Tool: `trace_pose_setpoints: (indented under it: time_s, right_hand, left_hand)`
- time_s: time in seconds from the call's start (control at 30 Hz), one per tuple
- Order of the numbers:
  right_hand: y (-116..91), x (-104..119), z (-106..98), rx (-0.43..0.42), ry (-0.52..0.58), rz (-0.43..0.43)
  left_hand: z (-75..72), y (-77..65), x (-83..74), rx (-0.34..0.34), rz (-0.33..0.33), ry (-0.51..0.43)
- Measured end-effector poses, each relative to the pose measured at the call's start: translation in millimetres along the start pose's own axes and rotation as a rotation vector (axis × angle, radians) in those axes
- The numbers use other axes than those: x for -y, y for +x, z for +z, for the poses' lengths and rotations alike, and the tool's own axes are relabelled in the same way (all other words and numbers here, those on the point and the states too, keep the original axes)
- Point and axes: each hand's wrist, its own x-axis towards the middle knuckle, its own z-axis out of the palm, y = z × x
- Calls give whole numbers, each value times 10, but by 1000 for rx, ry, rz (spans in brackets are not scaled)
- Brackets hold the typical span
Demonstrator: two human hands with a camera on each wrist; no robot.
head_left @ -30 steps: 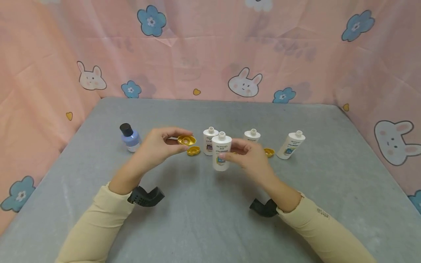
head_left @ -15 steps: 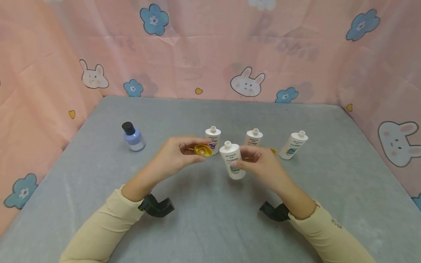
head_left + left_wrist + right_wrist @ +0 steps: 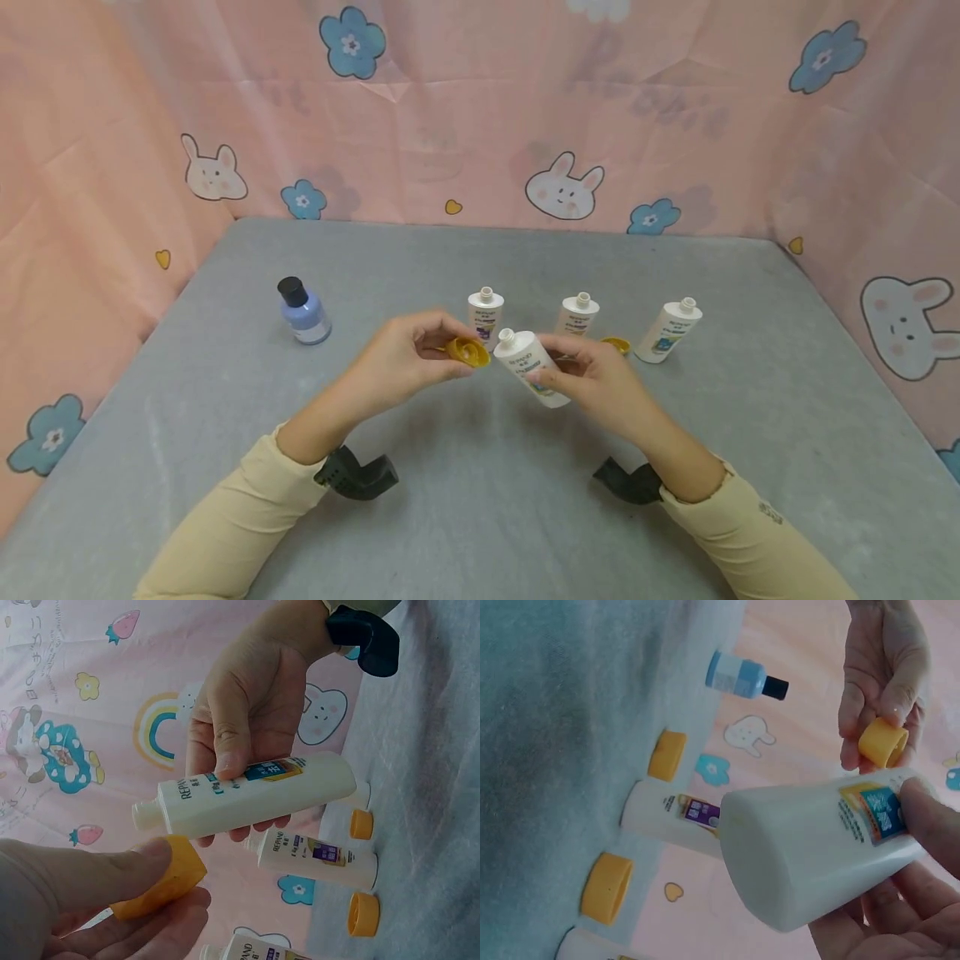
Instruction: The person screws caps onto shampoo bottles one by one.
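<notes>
My left hand (image 3: pixel 408 354) pinches a yellow bottle cap (image 3: pixel 468 352) between thumb and fingers, its hollow side turned towards the bottle. My right hand (image 3: pixel 600 379) grips a small white shampoo-type bottle (image 3: pixel 534 373) by its body, thumb across the label. That bottle leans left, its uncapped neck (image 3: pixel 148 816) close to the cap. In the left wrist view, the neck lies just above the cap. From the right wrist view, the bottle's base (image 3: pixel 757 862) faces the camera and the cap (image 3: pixel 885 741) appears beyond it.
Three more uncapped white bottles, at left (image 3: pixel 486 315), middle (image 3: pixel 577 317) and right (image 3: pixel 669 333), stand behind the hands. Yellow caps (image 3: pixel 667 755) lie on the grey cloth near them. A blue bottle with a black cap (image 3: pixel 306 321) stands at left. A pink curtain (image 3: pixel 480 108) hangs behind.
My left hand has moved right with the cap, towards the bottle. The bottle in my right hand has gone from upright to leaning left, its neck now nearer the cap.
</notes>
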Motion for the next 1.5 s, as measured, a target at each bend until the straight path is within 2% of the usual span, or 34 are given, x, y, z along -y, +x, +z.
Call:
trace_pose_setpoints:
  time_s: [0.3,0.53,0.67,0.83,1.3,1.5]
  right_hand:
    - [-33,43,-17,-4,29,-26]
    - [-46,74,-16,18,-42,-24]
    - [-56,79,-19,28,-54,-17]
    - [-61,80,-19,42,-67,-27]
    - [-49,62,-4,71,-74,-72]
    - [-53,58,4,90,-76,-66]
  left_hand:
    - [-15,1,-17,2,11,20]
    - [-3,-29,-67,-25,-6,-25]
    - [-20,-32,-64,-25,6,-20]
    - [-32,-34,-61,-27,30,2]
    - [-10,-40,-80,-33,3,32]
    - [4,-51,-80,-29,20,64]
